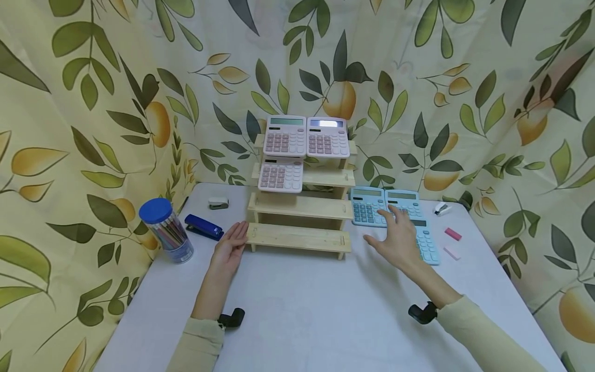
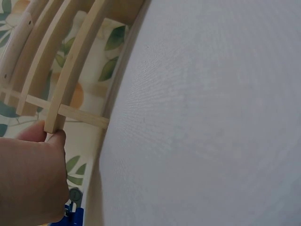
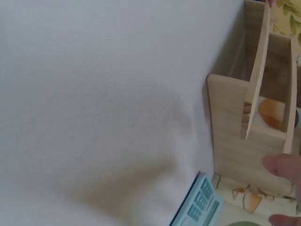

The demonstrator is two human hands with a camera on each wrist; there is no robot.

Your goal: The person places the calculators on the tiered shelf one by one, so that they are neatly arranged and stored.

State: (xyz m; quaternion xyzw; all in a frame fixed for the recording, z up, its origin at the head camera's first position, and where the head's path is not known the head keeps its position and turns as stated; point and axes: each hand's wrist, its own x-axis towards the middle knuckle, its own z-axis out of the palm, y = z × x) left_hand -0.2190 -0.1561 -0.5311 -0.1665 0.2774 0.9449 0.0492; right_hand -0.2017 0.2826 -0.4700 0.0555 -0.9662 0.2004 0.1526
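A stepped wooden rack (image 1: pixel 297 237) stands mid-table. Two pink calculators (image 1: pixel 284 135) sit side by side on its top tier, and a third pink calculator (image 1: pixel 280 175) is at the left of the tier below. My left hand (image 1: pixel 229 247) touches the left end of the lowest step, its fingers extended; the left wrist view has the fingertips right at the board's end (image 2: pixel 55 123). Over the blue calculators (image 1: pixel 367 206) to the right of the rack, my right hand (image 1: pixel 398 237) has its fingers spread, holding nothing. It partly covers the front blue calculator (image 1: pixel 427 247).
At the left are a blue-lidded jar of pencils (image 1: pixel 169 232), a blue stapler (image 1: pixel 203 227) and a small white-and-dark item (image 1: pixel 218 203). On the right lie a small white item (image 1: pixel 441 208), a dark pink block (image 1: pixel 453 234) and a light pink one (image 1: pixel 451 253). Patterned curtains surround the table.
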